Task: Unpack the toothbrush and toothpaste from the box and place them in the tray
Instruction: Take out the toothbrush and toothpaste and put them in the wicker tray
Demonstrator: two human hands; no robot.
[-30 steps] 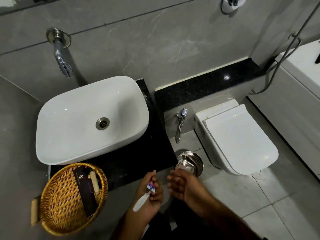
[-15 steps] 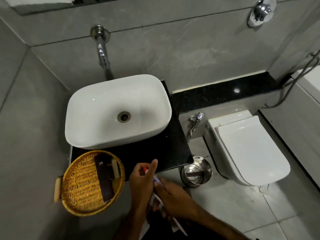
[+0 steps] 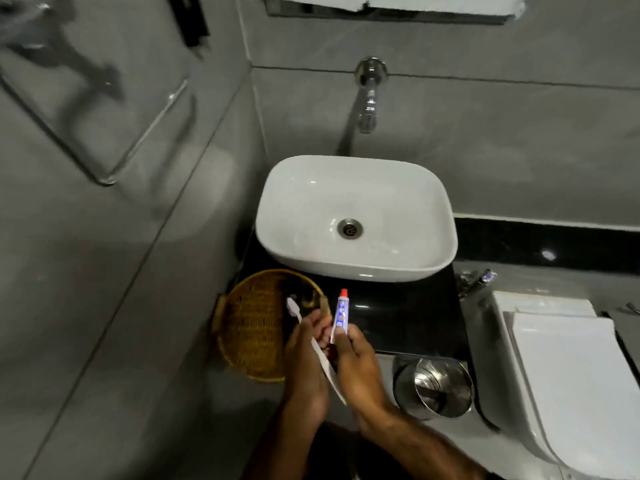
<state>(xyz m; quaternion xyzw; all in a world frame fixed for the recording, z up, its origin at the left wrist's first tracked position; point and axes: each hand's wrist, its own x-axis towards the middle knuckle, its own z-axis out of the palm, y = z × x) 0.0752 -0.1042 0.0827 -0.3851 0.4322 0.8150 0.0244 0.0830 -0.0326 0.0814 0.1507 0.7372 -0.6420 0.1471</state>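
Note:
My left hand (image 3: 304,362) grips a white toothbrush (image 3: 293,307); its head points up over the right side of the round wicker tray (image 3: 242,355). My right hand (image 3: 358,368) pinches the lower end of a small white toothpaste tube (image 3: 340,315) with a red cap, held upright just right of the tray. Both hands are close together at the front edge of the black counter (image 3: 398,317). A dark object (image 3: 308,296) lies in the far part of the tray, mostly hidden behind my left hand.
A white basin (image 3: 353,268) sits on the counter behind the tray, under a chrome wall spout (image 3: 368,105). A steel bin (image 3: 436,386) stands on the floor to the right, with a white toilet (image 3: 571,375) beyond it. A grey wall closes the left side.
The view has swung left. The toothpaste tube has passed from my left hand to my right hand, and the toothbrush has come out and is raised over the tray in my left hand.

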